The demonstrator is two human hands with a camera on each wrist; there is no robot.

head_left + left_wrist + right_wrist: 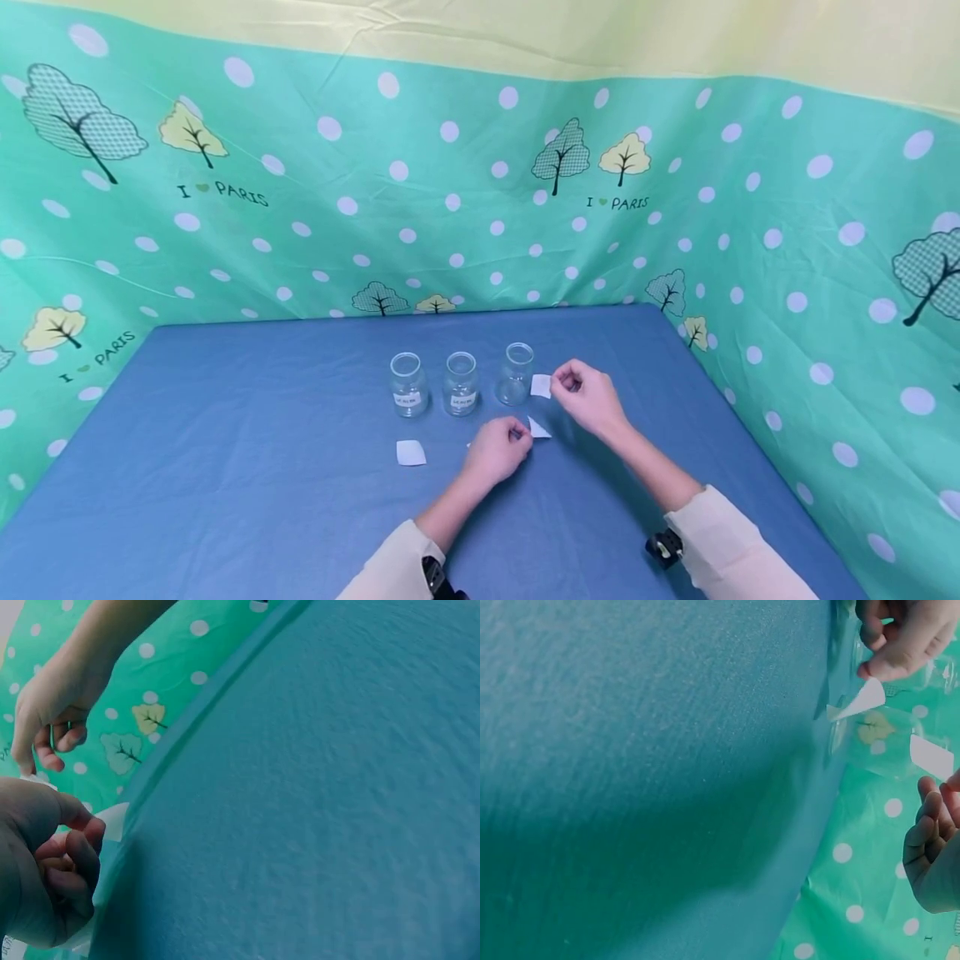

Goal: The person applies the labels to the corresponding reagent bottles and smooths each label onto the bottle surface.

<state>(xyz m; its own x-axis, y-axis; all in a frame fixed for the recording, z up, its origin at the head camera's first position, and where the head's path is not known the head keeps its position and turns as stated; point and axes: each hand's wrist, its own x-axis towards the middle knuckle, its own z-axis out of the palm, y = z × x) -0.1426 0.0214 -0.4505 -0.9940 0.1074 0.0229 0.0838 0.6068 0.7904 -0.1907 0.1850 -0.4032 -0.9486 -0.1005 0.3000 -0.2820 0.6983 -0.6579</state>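
My left hand (498, 450) pinches a small white piece of paper (537, 429) between thumb and forefinger, and the paper curls in the right wrist view. Higher and to the right, my right hand (591, 398) pinches the edge of a white square label (541, 386) between its fingertips. This label is held beside a plain glass jar (517, 373), the rightmost of three. The middle jar (461, 383) and the left jar (408, 383) each bear a white label with dark lettering. In the left wrist view, the left hand's fingers (71, 862) are curled near the paper.
Another white paper square (410, 452) lies on the blue tablecloth (247, 467) in front of the left jar. A small white edge shows beside the left hand. Green dotted curtains (450, 225) hang behind and at the sides of the table.
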